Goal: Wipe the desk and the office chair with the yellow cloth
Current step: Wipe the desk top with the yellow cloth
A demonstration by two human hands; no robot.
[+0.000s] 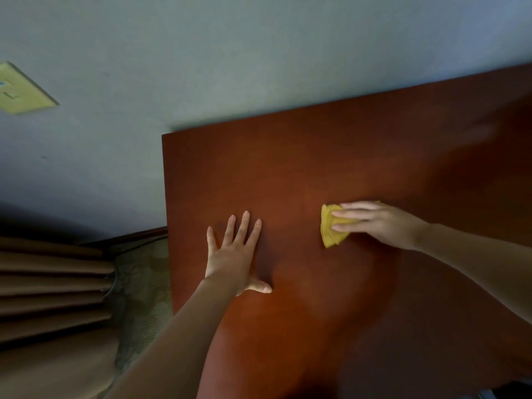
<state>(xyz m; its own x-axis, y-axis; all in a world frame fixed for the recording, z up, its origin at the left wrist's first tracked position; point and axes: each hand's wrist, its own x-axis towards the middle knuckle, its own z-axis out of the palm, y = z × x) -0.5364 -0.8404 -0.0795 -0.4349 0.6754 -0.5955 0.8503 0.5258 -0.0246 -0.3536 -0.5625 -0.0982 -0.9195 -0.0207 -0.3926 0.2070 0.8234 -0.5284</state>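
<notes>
We find the yellow cloth (331, 228) bunched into a small wad on the reddish-brown surface (316, 156), a little right of centre and toward the near half. The right hand (377, 223) lies on it from the right, its fingers (354, 206) straight and pressed flat on the fabric; the thumb is hidden, so we cannot say whether it tucks under. The exposed part of the cloth juts out past the fingertips to the left, and its long axis runs near-to-far, across the line of the fingers. In our judgement, a sweep to the left would therefore lead with the cloth's broad side. The left hand (233, 254) is apart from the cloth, on its left. It holds nothing, resting palm down with its fingers (244, 226) spread wide, apparently as a brace. The surface shows no other objects, and its far edge meets a pale wall (201, 67). Beyond the left edge we note a patterned floor (144, 269), brown pleated curtains (51, 283) and a yellowish wall plate (23, 89). The office chair is not in view.
</notes>
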